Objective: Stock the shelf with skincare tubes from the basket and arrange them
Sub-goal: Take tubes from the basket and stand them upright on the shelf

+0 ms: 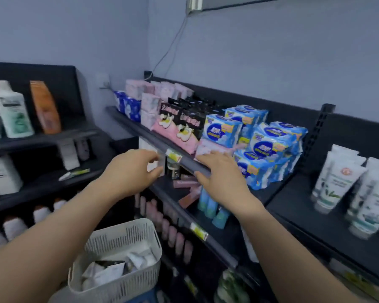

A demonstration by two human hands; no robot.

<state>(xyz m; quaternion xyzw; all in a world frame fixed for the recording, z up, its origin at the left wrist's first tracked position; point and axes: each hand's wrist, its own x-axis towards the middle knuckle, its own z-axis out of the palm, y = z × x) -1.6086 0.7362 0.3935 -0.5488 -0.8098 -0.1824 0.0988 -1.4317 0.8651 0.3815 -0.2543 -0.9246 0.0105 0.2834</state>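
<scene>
Dark shelf [138, 131] carries blue tubes [208, 204]; basket [118, 235] looks part full, roughly midway. Left hand [129, 169] pinches pale box [154, 166]; right hand [221, 178] grip wide, empty.

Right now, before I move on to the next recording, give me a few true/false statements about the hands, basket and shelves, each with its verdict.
1. The white basket holds pale packets. True.
2. The right hand is inside the basket. False: it reaches to the front edge of the top shelf, fingers spread.
3. The blue pad packs sit on the top shelf. True.
4. The white tubes stand on the left-hand shelves. False: they stand on the shelf unit at the right.
5. The orange bottle stands next to a white bottle on the left-hand shelves. True.
</scene>
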